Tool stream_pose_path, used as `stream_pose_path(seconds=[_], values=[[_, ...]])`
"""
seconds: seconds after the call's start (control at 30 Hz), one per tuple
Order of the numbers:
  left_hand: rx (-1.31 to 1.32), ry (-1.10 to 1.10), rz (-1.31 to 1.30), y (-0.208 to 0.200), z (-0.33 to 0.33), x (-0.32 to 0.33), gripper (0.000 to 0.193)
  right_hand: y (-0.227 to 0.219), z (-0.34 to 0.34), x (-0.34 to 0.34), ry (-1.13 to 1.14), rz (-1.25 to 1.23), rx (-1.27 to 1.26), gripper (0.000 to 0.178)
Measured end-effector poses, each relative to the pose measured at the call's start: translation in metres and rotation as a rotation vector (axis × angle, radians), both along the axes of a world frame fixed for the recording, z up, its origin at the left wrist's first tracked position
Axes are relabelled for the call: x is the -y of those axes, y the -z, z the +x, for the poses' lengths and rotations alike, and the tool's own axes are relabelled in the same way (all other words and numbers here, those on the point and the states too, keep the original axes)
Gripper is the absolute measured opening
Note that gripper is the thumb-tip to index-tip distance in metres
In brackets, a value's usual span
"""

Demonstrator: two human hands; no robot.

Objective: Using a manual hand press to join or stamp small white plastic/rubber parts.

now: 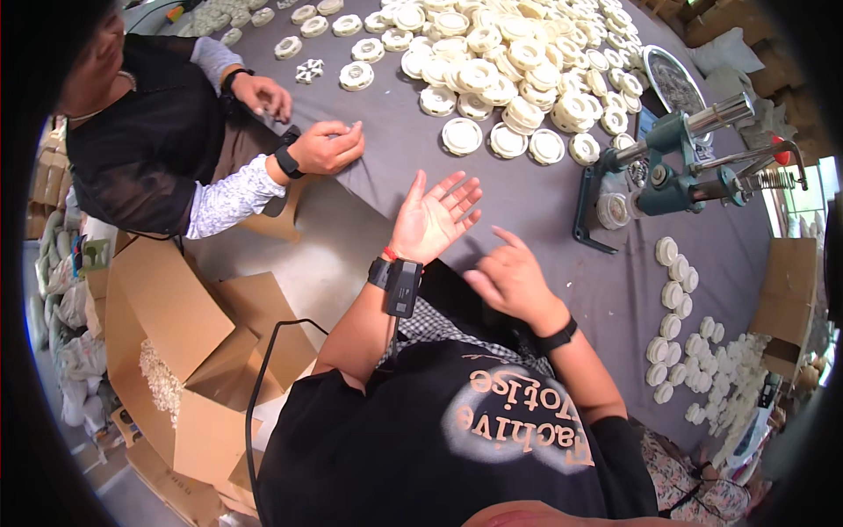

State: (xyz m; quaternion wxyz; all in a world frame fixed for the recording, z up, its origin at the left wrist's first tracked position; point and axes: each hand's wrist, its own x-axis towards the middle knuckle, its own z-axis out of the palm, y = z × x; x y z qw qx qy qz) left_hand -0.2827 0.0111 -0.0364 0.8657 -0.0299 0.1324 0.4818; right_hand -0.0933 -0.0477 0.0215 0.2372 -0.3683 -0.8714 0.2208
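Observation:
My left hand point(436, 218) is held palm up with its fingers stretched out and nothing on it. To its right is my right hand point(512, 279), back upward, thumb and forefinger apart, the other fingers partly curled. No held thing shows in it. Both hands are at the near edge of the grey-covered table point(395, 167). Beyond them lies a large heap of cream-white round plastic parts point(527, 66), with several loose discs point(462, 136) at its near side. A dark green hand press point(672, 167) stands right of my hands, with a white round part point(612, 211) at it.
A co-worker point(149, 132) sits at the left, hands over the table edge. Open cardboard boxes point(171, 299) stand at lower left, one holding small pale pieces point(160, 382). More white discs point(672, 299) lie on the right. A round metal tray point(674, 79) is behind the press.

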Motion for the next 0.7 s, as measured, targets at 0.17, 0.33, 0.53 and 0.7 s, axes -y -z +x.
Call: stream_pose_path(seconds=[0.17,0.33,0.53,0.7], values=[[-0.039,0.055,-0.029,-0.001,0.011,0.002,0.063,-0.016,-0.047,-0.039,-0.258,0.161,-0.096,0.035],[0.162,0.071,-0.002,0.013,0.011,0.005,0.066,-0.023,-0.059,-0.051,-0.312,0.038,0.042,0.046],[0.136,0.090,-0.060,0.010,0.012,0.005,0.067,-0.022,-0.064,-0.054,-0.308,0.059,0.057,0.047],[0.147,0.094,-0.048,0.011,0.011,0.004,0.068,-0.019,-0.067,-0.059,-0.304,0.082,0.065,0.049]])
